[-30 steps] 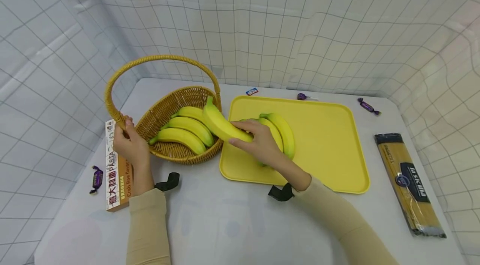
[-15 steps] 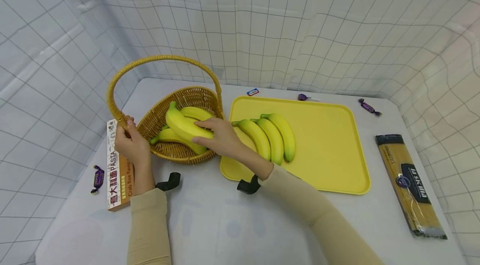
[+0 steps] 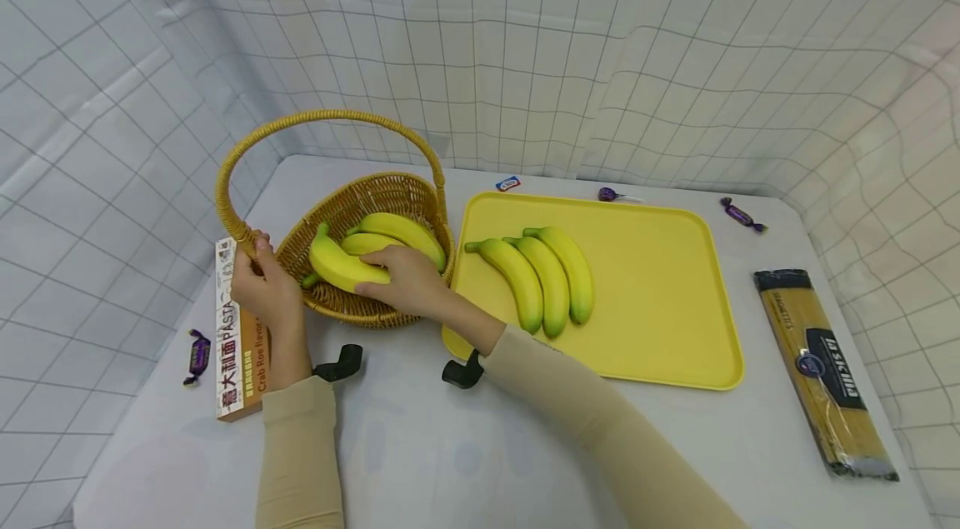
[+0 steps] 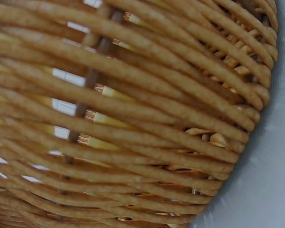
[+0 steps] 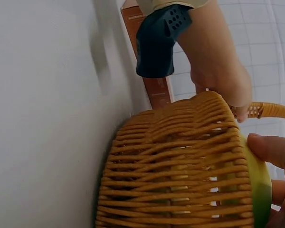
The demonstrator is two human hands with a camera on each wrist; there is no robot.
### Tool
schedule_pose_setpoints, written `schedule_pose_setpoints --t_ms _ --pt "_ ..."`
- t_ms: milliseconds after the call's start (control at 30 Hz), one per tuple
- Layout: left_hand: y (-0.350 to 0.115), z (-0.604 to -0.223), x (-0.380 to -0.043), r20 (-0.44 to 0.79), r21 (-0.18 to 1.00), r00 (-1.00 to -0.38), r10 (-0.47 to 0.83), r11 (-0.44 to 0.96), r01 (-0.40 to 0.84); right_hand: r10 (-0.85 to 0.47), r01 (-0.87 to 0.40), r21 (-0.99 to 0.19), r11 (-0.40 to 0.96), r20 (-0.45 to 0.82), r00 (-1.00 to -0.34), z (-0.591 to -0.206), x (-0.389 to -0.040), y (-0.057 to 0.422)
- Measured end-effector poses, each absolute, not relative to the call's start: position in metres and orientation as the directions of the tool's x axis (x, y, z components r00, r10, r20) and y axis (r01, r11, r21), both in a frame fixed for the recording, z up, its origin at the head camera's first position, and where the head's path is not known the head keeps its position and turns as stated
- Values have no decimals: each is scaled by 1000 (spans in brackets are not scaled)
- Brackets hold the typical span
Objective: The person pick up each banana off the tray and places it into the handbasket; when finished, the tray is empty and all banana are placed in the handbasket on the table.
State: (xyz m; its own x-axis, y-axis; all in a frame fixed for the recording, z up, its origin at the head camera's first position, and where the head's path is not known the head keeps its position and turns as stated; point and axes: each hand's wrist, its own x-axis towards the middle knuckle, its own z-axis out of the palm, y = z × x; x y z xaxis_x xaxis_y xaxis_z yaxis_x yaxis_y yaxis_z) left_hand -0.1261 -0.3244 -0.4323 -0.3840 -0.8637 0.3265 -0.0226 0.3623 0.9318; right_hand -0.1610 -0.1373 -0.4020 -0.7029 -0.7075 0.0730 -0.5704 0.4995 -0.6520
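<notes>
A wicker basket (image 3: 358, 316) with a tall arched handle stands at left on the white table. My left hand (image 3: 267, 289) grips the foot of its handle; the left wrist view shows only the woven wall (image 4: 147, 99) close up. Inside the basket, my right hand (image 3: 405, 281) holds a yellow banana (image 3: 339, 266) between thumb and fingers, lying over other bananas (image 3: 408, 232). One of these is mostly covered, with its stem showing. In the right wrist view, my thumb (image 5: 270, 148) lies against a banana (image 5: 260, 187) behind the basket rim.
Right of the basket, a yellow tray (image 3: 660, 296) bears three bananas (image 3: 547, 283) side by side. A pasta box (image 3: 242, 346) lies beneath my left forearm's side. A spaghetti pack (image 3: 825, 375) lies far right. Wrapped candies (image 3: 198, 356) and a lollipop (image 3: 609, 194) are scattered around.
My right hand has carried the banana leftward from above the tray's left edge and lowered it into the basket. My left hand keeps its grip on the handle.
</notes>
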Motion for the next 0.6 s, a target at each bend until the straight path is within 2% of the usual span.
schedule_pose_setpoints --t_ms 433,600 --pt "-323 -432 -125 326 932 -385 -863 363 -23 -730 -623 -533 572 15 -683 -415 -157 -152" --pt "-323 -432 -125 313 937 -387 -867 349 -25 -734 -616 -530 582 -18 -678 -414 -156 -152"
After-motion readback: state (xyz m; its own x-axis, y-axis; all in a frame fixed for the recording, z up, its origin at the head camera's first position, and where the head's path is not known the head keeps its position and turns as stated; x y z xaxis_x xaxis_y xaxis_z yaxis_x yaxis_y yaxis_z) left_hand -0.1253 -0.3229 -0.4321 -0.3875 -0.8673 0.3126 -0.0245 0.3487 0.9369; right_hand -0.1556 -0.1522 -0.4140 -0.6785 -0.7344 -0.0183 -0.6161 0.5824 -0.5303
